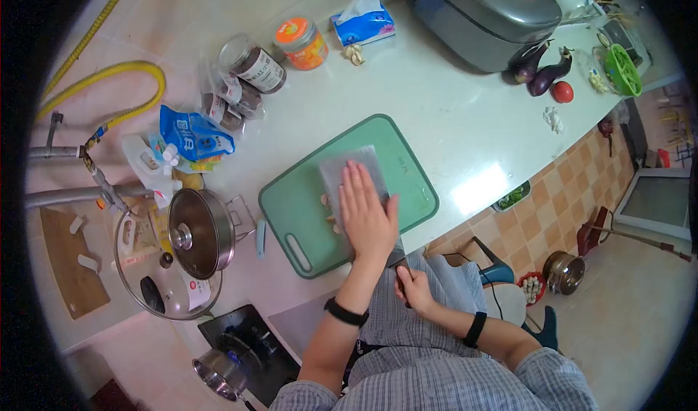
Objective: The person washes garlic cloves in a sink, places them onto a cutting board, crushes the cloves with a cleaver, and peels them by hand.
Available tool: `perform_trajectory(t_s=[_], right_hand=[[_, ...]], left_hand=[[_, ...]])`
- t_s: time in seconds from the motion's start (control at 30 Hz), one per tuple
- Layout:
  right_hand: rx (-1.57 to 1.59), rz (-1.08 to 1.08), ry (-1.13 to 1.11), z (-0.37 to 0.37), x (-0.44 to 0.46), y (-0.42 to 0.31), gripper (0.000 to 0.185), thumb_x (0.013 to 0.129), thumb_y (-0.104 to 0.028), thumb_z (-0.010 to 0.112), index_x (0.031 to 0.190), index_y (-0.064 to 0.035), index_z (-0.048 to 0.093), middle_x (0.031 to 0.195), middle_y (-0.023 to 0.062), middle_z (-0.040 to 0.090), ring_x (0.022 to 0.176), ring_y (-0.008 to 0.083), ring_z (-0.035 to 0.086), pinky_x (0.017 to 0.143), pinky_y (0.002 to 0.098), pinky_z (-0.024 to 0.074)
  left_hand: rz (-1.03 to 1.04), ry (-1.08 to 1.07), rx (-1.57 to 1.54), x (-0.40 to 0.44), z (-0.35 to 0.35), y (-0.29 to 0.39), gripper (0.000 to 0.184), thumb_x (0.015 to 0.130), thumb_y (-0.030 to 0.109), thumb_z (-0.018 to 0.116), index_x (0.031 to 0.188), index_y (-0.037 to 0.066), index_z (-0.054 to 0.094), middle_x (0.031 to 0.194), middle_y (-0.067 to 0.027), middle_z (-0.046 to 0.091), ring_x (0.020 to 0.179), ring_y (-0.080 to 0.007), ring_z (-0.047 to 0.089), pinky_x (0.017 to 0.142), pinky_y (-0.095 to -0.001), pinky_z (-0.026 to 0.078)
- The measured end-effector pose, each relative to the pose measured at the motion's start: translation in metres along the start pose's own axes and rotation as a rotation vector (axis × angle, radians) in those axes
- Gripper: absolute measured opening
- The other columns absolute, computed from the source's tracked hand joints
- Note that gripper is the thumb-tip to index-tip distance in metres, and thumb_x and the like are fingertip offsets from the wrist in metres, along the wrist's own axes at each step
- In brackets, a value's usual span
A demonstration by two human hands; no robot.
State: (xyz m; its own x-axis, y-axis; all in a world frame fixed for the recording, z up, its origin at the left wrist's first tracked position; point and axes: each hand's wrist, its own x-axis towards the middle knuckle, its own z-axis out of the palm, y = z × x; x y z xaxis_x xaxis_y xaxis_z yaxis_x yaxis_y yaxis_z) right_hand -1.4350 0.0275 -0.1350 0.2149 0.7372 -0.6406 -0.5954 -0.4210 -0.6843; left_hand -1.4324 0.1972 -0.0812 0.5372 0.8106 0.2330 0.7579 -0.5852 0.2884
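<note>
A green cutting board [298, 193] lies tilted on the white counter. On it a wide cleaver [336, 170] lies flat, its blade over pale pieces that look like garlic [336, 228], some showing at the blade's left edge. My left hand [365, 211] is spread flat on the blade, fingers extended. My right hand [416, 289] is wrapped round the dark handle beyond the board's near edge. Whatever is under the blade and my left palm is hidden.
A lidded pot [198, 234], jars [256, 66] and a blue bag [193, 136] stand left. Behind are a tissue box [365, 27], garlic bulb [353, 54] and grey appliance [480, 18]. Eggplants [550, 74] and a tomato [563, 91] lie right. A small pan [218, 375] is by the burner.
</note>
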Motion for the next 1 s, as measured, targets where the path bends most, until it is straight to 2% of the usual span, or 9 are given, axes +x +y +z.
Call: perform_trajectory(t_s=[0.07,0.4,0.5,0.6,0.63,0.73,0.8,0.93,1.0], right_hand=[[-0.111,0.238,0.201,-0.008,0.008,0.029,0.052,0.086,-0.047,0.046,0.055,-0.0053,0.048,0.044,0.0029,0.045,0.035,0.0108,0.041,0.035,0.0247,0.0308],[-0.07,0.256,0.187,-0.008,0.008,0.026,0.056,0.084,-0.052,0.045,0.054,-0.0052,0.047,0.045,0.0035,0.045,0.035,0.0112,0.041,0.034,0.0244,0.0309],[-0.065,0.264,0.147,-0.013,-0.001,0.006,0.056,0.083,-0.054,0.045,0.054,-0.0056,0.046,0.045,0.0031,0.045,0.034,0.0111,0.041,0.033,0.0246,0.0306],[-0.153,0.214,0.15,-0.03,-0.009,-0.02,0.055,0.084,-0.052,0.045,0.055,-0.0052,0.047,0.043,0.0035,0.044,0.033,0.0114,0.04,0.032,0.0244,0.0296],[-0.205,0.175,0.171,-0.035,-0.011,-0.032,0.055,0.085,-0.051,0.044,0.055,-0.0051,0.048,0.043,0.0037,0.044,0.033,0.0115,0.04,0.032,0.0243,0.0293],[-0.213,0.051,0.159,-0.053,-0.016,-0.065,0.057,0.087,-0.051,0.04,0.053,-0.0052,0.046,0.041,0.0037,0.043,0.031,0.0114,0.039,0.032,0.0241,0.0283],[-0.174,0.022,0.217,-0.063,-0.017,-0.075,0.059,0.087,-0.053,0.037,0.05,-0.0064,0.043,0.039,0.0033,0.04,0.03,0.0116,0.037,0.031,0.0238,0.0279],[-0.121,0.051,0.251,-0.081,-0.023,-0.075,0.059,0.085,-0.056,0.036,0.054,-0.006,0.042,0.039,0.0041,0.038,0.029,0.0117,0.035,0.03,0.0237,0.0272],[-0.107,0.097,0.275,-0.085,-0.025,-0.067,0.059,0.084,-0.058,0.037,0.057,-0.0058,0.043,0.04,0.0038,0.038,0.029,0.0115,0.035,0.029,0.0233,0.0273]], left_hand=[[-0.032,-0.205,0.084,-0.025,0.053,-0.02,0.063,0.088,0.036,0.039,0.131,-0.007,0.022,0.139,-0.0188,0.021,0.13,-0.0278,0.019,0.106,-0.0378,0.016],[-0.024,-0.174,0.02,-0.03,0.057,-0.024,0.071,0.086,0.045,0.038,0.131,-0.008,0.02,0.139,-0.019,0.019,0.131,-0.0273,0.016,0.106,-0.0352,0.013],[-0.05,-0.177,-0.119,-0.023,0.044,-0.025,0.068,0.087,0.041,0.041,0.131,-0.006,0.022,0.139,-0.0185,0.02,0.13,-0.0285,0.017,0.106,-0.0363,0.015],[0.01,-0.053,-0.561,-0.015,0.01,-0.039,0.054,0.086,0.022,0.047,0.13,-0.003,0.028,0.135,-0.0195,0.027,0.126,-0.0318,0.025,0.103,-0.0393,0.022],[-0.003,-0.048,-0.562,-0.016,-0.002,-0.048,0.054,0.086,0.022,0.047,0.13,-0.003,0.028,0.135,-0.0195,0.027,0.126,-0.0318,0.025,0.103,-0.0393,0.022],[-0.192,0.066,-0.612,-0.024,-0.023,-0.085,0.047,0.085,0.017,0.049,0.127,0.001,0.035,0.133,-0.0184,0.032,0.12,-0.0326,0.034,0.099,-0.0398,0.028],[-0.237,0.016,-0.307,-0.034,-0.013,-0.117,0.042,0.084,0.015,0.05,0.122,0.003,0.041,0.128,-0.016,0.037,0.112,-0.0326,0.041,0.096,-0.0405,0.032],[-0.309,-0.063,-0.272,-0.046,0.006,-0.139,0.04,0.082,0.012,0.052,0.12,0.002,0.043,0.12,-0.0151,0.042,0.106,-0.0324,0.045,0.092,-0.0393,0.036],[-0.383,-0.243,-0.659,-0.04,0.008,-0.142,0.037,0.081,0.011,0.052,0.117,0.002,0.045,0.112,-0.0138,0.045,0.103,-0.0317,0.046,0.088,-0.0387,0.039]])
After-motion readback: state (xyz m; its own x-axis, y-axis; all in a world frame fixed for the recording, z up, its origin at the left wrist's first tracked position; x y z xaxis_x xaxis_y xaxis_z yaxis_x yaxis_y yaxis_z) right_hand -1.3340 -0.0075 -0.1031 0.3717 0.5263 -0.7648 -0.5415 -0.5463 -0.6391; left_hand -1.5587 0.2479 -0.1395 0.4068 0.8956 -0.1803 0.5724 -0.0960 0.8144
